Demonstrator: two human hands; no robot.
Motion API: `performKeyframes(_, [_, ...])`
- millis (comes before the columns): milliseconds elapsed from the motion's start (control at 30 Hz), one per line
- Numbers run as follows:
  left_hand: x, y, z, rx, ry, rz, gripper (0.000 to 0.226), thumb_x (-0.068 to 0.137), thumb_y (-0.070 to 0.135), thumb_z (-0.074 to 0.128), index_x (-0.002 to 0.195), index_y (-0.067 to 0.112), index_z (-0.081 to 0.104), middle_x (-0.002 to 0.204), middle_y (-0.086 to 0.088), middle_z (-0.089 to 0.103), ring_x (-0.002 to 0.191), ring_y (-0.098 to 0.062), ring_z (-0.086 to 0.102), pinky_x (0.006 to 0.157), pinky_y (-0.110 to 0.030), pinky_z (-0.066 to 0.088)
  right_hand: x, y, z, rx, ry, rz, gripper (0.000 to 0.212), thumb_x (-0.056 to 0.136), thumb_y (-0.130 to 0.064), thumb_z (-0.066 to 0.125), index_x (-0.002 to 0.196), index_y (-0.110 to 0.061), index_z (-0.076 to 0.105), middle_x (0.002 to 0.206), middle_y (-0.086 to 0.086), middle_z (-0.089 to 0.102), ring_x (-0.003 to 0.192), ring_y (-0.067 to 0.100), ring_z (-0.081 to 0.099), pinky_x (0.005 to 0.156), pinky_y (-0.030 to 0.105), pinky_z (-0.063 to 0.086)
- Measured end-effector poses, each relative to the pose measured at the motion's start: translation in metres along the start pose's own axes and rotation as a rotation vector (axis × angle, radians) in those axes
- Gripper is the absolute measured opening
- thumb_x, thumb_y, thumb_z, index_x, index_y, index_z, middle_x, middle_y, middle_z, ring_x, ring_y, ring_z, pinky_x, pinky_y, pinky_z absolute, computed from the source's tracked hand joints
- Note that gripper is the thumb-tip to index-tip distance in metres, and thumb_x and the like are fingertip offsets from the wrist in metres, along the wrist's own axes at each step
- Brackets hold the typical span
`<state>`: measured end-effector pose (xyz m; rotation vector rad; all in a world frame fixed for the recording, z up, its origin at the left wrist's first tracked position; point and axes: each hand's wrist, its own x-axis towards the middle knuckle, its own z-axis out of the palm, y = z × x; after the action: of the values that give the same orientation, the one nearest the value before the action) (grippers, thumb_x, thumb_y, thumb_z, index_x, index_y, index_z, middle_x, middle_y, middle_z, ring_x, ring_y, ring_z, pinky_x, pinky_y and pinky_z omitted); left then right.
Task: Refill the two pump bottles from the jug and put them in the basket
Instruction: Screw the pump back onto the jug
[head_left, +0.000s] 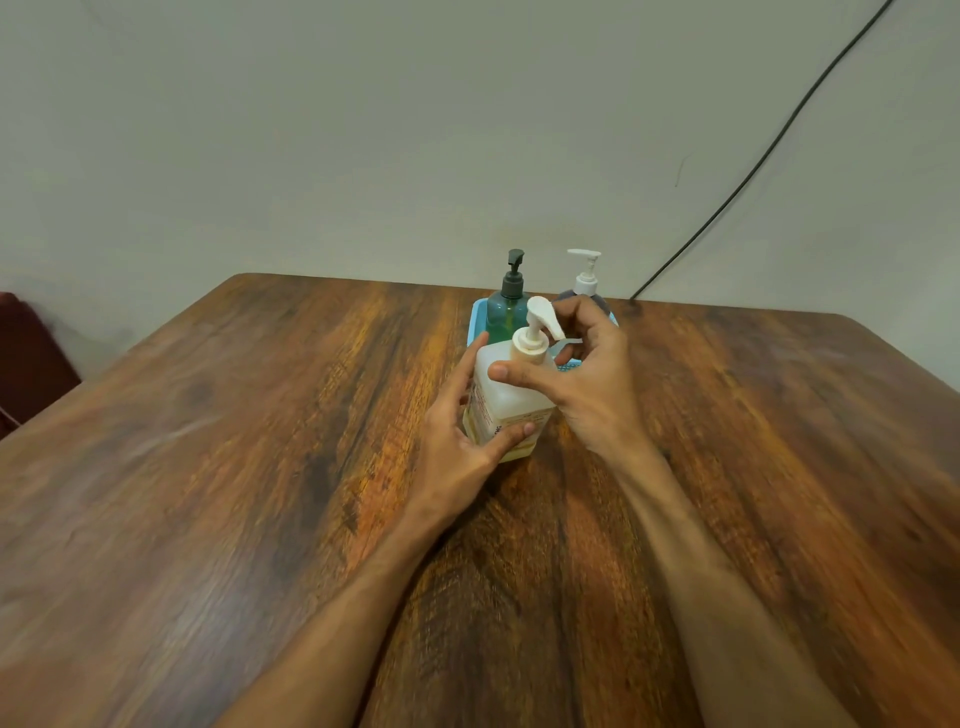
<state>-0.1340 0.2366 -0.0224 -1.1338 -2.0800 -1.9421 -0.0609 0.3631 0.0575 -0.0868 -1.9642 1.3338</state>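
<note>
Your left fingers (511, 435) grip the big bottle (498, 402) by the basket (477, 317). Your right fingers (514, 375) hold its pump (540, 317); twist it slowly.

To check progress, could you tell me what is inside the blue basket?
Two pump bottles stand in the blue basket: a green bottle and a grey bottle. The white jug and right hand cover their bases.

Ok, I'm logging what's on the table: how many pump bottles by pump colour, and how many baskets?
White-pump bottles: 2, the pale bottle and the grey bottle.
Dark-pump bottles: 1, the green bottle.
Baskets: 1, the blue basket.
Total: 4.
</note>
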Motion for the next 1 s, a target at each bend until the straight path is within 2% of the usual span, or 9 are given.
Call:
performKeyframes(67, [0.000,0.000,0.000,-0.004,0.006,-0.004,0.098,0.080,0.026,0.086,0.160,0.026,0.030,0.154,0.017,0.046,0.133,-0.010,0.054,0.105,-0.044,0.054,0.001,0.000,-0.005,-0.003,-0.063,0.005,0.057,0.067,-0.022,0.092,0.118,-0.018,0.064,0.109,-0.009,0.069,0.099,0.000,0.061,0.077,0.018,0.050])
performKeyframes(133, [-0.001,-0.001,-0.001,-0.006,0.012,-0.003,0.097,0.080,0.026,0.087,0.160,0.028,0.031,0.155,0.014,0.047,0.135,-0.013,0.054,0.107,-0.048,0.053,0.004,0.003,-0.011,0.000,-0.117,0.023,0.054,0.074,-0.017,0.088,0.123,-0.017,0.066,0.116,-0.006,0.071,0.106,0.004,0.063,0.085,0.023,0.052])
performKeyframes(233, [0.000,-0.002,0.000,0.002,0.015,-0.008,0.097,0.080,0.027,0.087,0.160,0.030,0.031,0.156,0.012,0.047,0.136,-0.014,0.053,0.108,-0.050,0.051,0.005,0.005,-0.011,-0.029,-0.087,0.016,0.043,0.073,-0.017,0.088,0.113,-0.014,0.072,0.109,-0.005,0.073,0.098,0.008,0.064,0.084,0.031,0.053])
performKeyframes(333, [0.000,-0.001,0.000,0.003,0.015,-0.008,0.097,0.080,0.025,0.087,0.160,0.029,0.031,0.156,0.008,0.048,0.134,-0.014,0.055,0.107,-0.047,0.052,0.002,0.004,-0.004,-0.022,-0.032,-0.030,0.042,0.064,-0.017,0.094,0.096,-0.015,0.067,0.094,-0.009,0.069,0.082,-0.001,0.059,0.071,0.017,0.047])
performKeyframes(533, [-0.001,-0.001,0.000,-0.003,0.014,-0.012,0.097,0.080,0.026,0.087,0.160,0.031,0.031,0.155,0.014,0.047,0.134,-0.014,0.054,0.105,-0.052,0.053,0.005,-0.002,-0.017,-0.024,-0.170,0.009,0.051,0.073,-0.015,0.088,0.117,-0.028,0.066,0.106,-0.022,0.069,0.099,-0.004,0.061,0.077,0.016,0.048])
performKeyframes(633, [-0.001,0.000,0.000,-0.014,0.019,-0.015,0.097,0.080,0.023,0.087,0.160,0.026,0.031,0.153,0.012,0.049,0.129,-0.011,0.056,0.102,-0.047,0.056,0.005,0.000,-0.014,-0.055,-0.108,0.012,0.038,0.076,-0.016,0.086,0.110,-0.024,0.072,0.104,-0.019,0.071,0.098,0.001,0.063,0.080,0.020,0.050])
performKeyframes(767, [-0.001,0.000,0.000,-0.014,0.016,-0.017,0.097,0.080,0.024,0.087,0.160,0.026,0.031,0.153,0.014,0.050,0.127,-0.008,0.057,0.101,-0.045,0.057,0.002,0.001,-0.003,-0.044,-0.015,-0.036,0.038,0.067,-0.019,0.093,0.094,-0.025,0.066,0.093,-0.012,0.068,0.082,0.003,0.059,0.070,0.021,0.048])
performKeyframes(933, [-0.002,-0.001,0.000,-0.012,0.012,-0.014,0.098,0.080,0.029,0.086,0.161,0.027,0.030,0.155,0.014,0.048,0.132,-0.012,0.055,0.104,-0.048,0.055,0.005,0.003,-0.014,-0.089,-0.132,0.015,0.050,0.075,-0.019,0.088,0.121,-0.018,0.068,0.113,-0.009,0.070,0.103,0.006,0.063,0.080,0.024,0.049])
performKeyframes(1000, [-0.001,-0.001,-0.001,-0.017,0.012,-0.008,0.098,0.080,0.028,0.086,0.160,0.027,0.031,0.153,0.016,0.048,0.131,-0.010,0.056,0.103,-0.046,0.055,0.005,0.003,-0.012,-0.103,-0.119,0.020,0.046,0.075,-0.017,0.087,0.118,-0.017,0.072,0.112,-0.010,0.072,0.101,0.004,0.063,0.083,0.028,0.051])
